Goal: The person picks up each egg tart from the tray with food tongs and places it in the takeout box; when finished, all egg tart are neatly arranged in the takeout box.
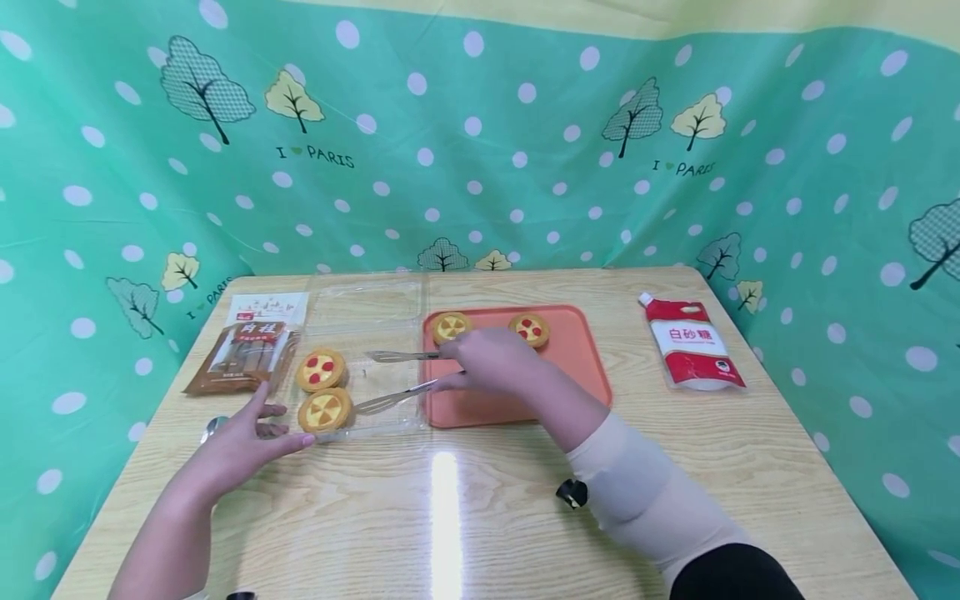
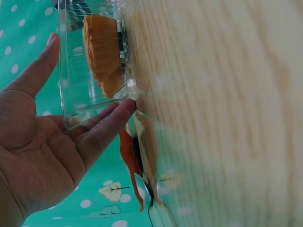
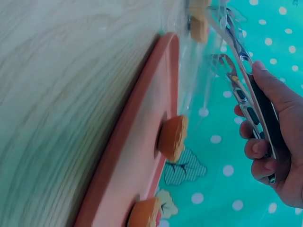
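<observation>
My right hand (image 1: 498,360) grips metal tongs (image 1: 393,398) with black handles. Their two arms stand apart over the clear plastic box (image 1: 390,421), whose lid lies folded back. In the box's left side are two tarts: one with red dots (image 1: 320,370), one with a yellow wedge pattern (image 1: 326,411). Nothing shows between the tong tips. My left hand (image 1: 243,442) is at the box's near left corner, fingers extended; in the left wrist view the fingertips touch its lower edge. Two more tarts, a patterned one (image 1: 450,326) and a red-dotted one (image 1: 530,330), sit on the pink tray (image 1: 592,367).
Left of the box lies a brown packet (image 1: 243,358) with a white packet (image 1: 270,305) behind it. A shiny metal piece (image 1: 213,427) is partly hidden by my left hand. A red and white sugar pouch (image 1: 693,343) lies at the right. Patterned cloth (image 1: 480,167) hangs round the table.
</observation>
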The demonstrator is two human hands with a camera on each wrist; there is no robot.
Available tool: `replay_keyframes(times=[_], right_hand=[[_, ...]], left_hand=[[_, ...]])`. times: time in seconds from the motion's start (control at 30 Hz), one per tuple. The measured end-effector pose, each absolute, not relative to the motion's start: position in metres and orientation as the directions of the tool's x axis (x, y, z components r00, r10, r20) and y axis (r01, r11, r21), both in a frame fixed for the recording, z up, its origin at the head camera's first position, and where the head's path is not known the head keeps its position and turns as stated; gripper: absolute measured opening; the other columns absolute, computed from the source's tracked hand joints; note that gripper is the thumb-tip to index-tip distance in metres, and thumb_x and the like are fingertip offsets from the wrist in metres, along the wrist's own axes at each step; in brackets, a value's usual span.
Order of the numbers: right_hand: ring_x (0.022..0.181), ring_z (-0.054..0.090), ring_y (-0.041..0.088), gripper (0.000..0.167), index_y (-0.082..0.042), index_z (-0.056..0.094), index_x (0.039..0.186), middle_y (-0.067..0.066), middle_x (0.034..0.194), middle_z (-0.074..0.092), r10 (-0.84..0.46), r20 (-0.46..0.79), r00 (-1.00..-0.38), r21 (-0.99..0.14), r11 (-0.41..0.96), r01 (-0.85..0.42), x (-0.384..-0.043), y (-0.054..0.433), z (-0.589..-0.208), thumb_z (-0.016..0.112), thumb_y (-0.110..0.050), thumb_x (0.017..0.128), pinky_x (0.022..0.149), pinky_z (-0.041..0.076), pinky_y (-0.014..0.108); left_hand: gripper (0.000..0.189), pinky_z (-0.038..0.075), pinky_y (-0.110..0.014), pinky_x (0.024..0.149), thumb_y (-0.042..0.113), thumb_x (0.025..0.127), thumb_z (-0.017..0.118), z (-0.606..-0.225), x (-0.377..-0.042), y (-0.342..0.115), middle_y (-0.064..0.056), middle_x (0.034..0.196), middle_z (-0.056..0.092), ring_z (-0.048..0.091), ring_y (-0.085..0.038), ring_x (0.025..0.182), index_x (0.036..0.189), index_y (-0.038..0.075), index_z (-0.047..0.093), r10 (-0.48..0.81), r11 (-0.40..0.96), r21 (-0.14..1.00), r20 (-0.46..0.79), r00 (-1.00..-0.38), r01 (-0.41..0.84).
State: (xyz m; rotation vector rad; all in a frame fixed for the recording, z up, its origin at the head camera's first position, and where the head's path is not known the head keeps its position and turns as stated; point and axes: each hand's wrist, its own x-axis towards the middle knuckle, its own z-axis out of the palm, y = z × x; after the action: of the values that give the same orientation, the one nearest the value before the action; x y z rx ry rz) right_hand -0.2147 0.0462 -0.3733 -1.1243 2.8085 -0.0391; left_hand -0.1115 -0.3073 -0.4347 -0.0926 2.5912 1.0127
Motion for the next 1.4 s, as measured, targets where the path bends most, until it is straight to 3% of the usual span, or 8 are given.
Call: replay_keyframes(times=[0.2,0.37,0.6,0.87,1.23,1.4], right_hand=[[0.077,0.066,0.009,0.057,-0.024,0.07,0.116,-0.007,0.101,0.072,-0.656,-0.024,-0.754,-0.05,0.754,-0.655,-0.219,0.07,-0.368,0.052,-0.071,0.088,0.059,0.053,0.029],[0.103,0.068,0.014,0.064,-0.02,0.067,0.126,-0.002,0.121,0.07,-0.626,0.038,-0.779,-0.099,0.773,-0.626,-0.221,0.093,-0.361,0.054,-0.069,0.088,0.081,0.058,0.033],[0.095,0.068,0.017,0.057,-0.02,0.069,0.116,-0.001,0.107,0.072,-0.557,0.092,-0.826,-0.087,0.821,-0.564,-0.22,0.126,-0.353,0.059,-0.068,0.086,0.076,0.057,0.037],[0.116,0.063,0.025,0.069,-0.023,0.062,0.134,0.004,0.128,0.066,-0.441,0.049,-0.896,-0.138,0.886,-0.443,-0.216,0.159,-0.353,0.062,-0.069,0.083,0.092,0.054,0.047],[0.117,0.062,0.032,0.085,-0.019,0.059,0.138,0.012,0.13,0.064,-0.351,0.0,-0.936,-0.152,0.926,-0.347,-0.213,0.198,-0.361,0.049,-0.081,0.08,0.089,0.054,0.052],[0.093,0.064,0.025,0.096,-0.016,0.06,0.136,0.01,0.115,0.069,-0.31,-0.008,-0.951,-0.129,0.943,-0.306,-0.214,0.215,-0.369,0.039,-0.088,0.076,0.074,0.057,0.043]], left_hand=[[0.125,0.048,-0.06,0.094,0.062,0.084,0.067,-0.434,-0.112,-0.307,-0.031,0.152,0.033,0.045,-0.05,0.13,0.153,0.003,-0.02,0.066,0.744,0.64,-0.36,-0.931,-0.194],[0.124,0.049,-0.059,0.094,0.059,0.085,0.068,-0.434,-0.111,-0.306,-0.032,0.151,0.033,0.046,-0.051,0.129,0.153,0.001,-0.019,0.07,0.743,0.644,-0.343,-0.937,-0.181],[0.124,0.049,-0.058,0.094,0.059,0.085,0.067,-0.435,-0.111,-0.306,-0.032,0.151,0.033,0.046,-0.05,0.13,0.153,0.002,-0.019,0.068,0.744,0.642,-0.349,-0.935,-0.186],[0.123,0.05,-0.057,0.094,0.059,0.084,0.068,-0.434,-0.112,-0.306,-0.031,0.151,0.033,0.046,-0.049,0.13,0.154,0.005,-0.018,0.068,0.732,0.652,-0.36,-0.931,-0.199],[0.124,0.049,-0.058,0.093,0.059,0.084,0.068,-0.434,-0.112,-0.306,-0.031,0.151,0.033,0.045,-0.049,0.13,0.154,0.005,-0.019,0.066,0.729,0.653,-0.365,-0.929,-0.205],[0.124,0.05,-0.058,0.093,0.059,0.085,0.068,-0.434,-0.112,-0.306,-0.031,0.151,0.033,0.045,-0.049,0.13,0.154,0.004,-0.018,0.068,0.73,0.653,-0.364,-0.929,-0.202]])
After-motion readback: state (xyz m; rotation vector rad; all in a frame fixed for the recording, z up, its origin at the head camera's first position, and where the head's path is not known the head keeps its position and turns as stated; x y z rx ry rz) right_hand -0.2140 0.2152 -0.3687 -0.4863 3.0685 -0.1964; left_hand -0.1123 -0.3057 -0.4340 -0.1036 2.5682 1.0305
